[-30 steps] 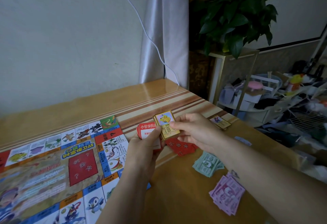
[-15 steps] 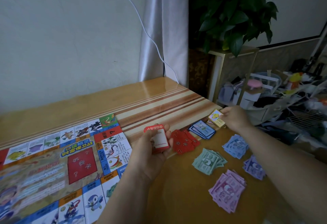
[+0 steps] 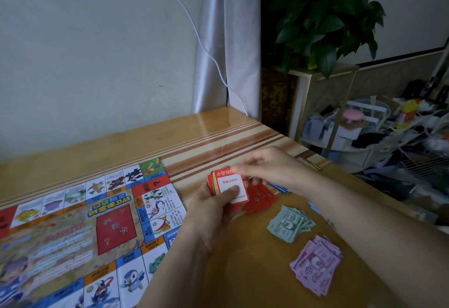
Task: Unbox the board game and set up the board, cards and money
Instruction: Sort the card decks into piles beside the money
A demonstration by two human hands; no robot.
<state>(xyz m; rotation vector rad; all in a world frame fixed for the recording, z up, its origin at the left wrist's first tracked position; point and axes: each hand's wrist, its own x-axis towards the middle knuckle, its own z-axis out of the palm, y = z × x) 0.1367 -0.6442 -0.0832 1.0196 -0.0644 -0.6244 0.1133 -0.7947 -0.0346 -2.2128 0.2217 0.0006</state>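
The board (image 3: pixel 73 222) lies unfolded on the left part of the tabletop (image 3: pixel 209 135), its red centre panel face up and its near edge running out of view. Just right of the board's corner, the left hand (image 3: pixel 213 213) grips a card stack (image 3: pixel 229 186) from below, fingers curled round it and the thumb pressed flat on the white face of the top card. The right hand (image 3: pixel 274 169) reaches in from the right with its fingers (image 3: pixel 239 170) at the stack's far upper corner; they are blurred, so I cannot tell whether they pinch a card or only touch it. Beneath and beside the stack, a loose red pile (image 3: pixel 261 199) lies fanned on the tabletop. A sliver of blue cards (image 3: pixel 281 188) shows under the right wrist. Nearer the camera lie the green notes (image 3: pixel 289 225), and nearer still, apart from them, the purple notes (image 3: pixel 315 264), both loosely heaped between the two forearms. Behind the tabletop hang a curtain (image 3: pixel 226 40) and a white cable (image 3: pixel 194 28), with a plant (image 3: pixel 328 16) to the right.
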